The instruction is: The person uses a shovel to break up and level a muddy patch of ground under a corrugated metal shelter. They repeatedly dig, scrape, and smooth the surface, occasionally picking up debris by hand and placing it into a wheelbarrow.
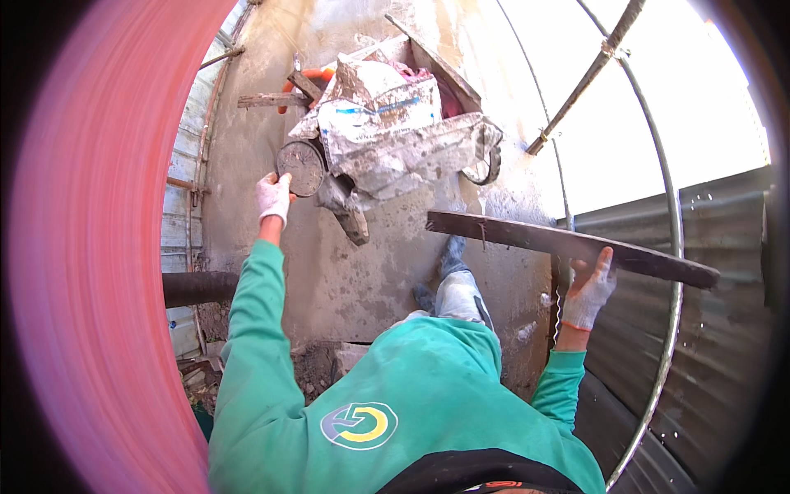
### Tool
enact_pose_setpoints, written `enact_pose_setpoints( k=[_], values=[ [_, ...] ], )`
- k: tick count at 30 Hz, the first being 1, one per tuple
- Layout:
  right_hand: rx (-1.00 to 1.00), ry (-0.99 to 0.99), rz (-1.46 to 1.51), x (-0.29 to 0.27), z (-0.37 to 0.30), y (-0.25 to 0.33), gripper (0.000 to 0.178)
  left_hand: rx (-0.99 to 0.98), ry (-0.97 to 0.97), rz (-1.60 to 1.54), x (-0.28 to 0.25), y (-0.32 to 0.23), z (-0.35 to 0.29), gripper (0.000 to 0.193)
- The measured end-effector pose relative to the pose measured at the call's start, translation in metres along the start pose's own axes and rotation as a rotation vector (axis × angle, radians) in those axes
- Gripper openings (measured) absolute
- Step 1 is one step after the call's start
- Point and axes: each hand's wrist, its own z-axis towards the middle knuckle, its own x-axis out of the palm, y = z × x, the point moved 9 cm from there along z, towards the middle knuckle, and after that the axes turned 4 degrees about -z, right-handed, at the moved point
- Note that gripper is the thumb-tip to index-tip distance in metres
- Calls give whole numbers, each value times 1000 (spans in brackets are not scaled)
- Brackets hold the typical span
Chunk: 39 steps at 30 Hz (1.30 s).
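My right hand (590, 290), in a whitish work glove, holds a long dark wooden plank (527, 236). The plank lies across the view, tilted down to the right, with what looks like a nail sticking out below it. Stretched far forward, my left hand (274, 198), gloved too, pinches the rim of a round, mud-grey thing (301, 169). Only its flat round face shows, so I cannot tell whether it is a lid or the end of a can. Right beside it rises a heap of dirty white sacks (378, 123).
Boards (436, 62), an orange object (296, 82) and a wheel (491, 166) show around the heap. Metal poles (671, 214) and dark corrugated sheeting (708, 239) stand at the right. A dark pipe (197, 288) juts in at the left. The concrete floor (329, 280) is wet and stained.
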Motion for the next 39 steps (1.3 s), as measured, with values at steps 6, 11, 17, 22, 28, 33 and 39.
enact_pose_setpoints(
  k=[6,11,17,22,28,33,39],
  values=[
    [-111,-6,-76,85,62,19,25,-132,-193,247,51,92,110,30],
    [-244,198,-165,191,115,65,28,-251,-296,420,72,110,160,30],
    [-379,335,-166,318,160,107,22,-41,-420,598,84,91,172,24],
    [-592,545,-344,409,173,136,21,-187,133,779,167,133,187,41],
    [-671,729,-708,527,199,47,37,27,157,375,132,82,116,58],
    [-727,995,-1176,627,215,-113,32,-1,105,579,59,94,-13,34],
    [-124,877,-1267,585,168,-319,31,-564,377,797,0,225,-132,30]
  ],
)
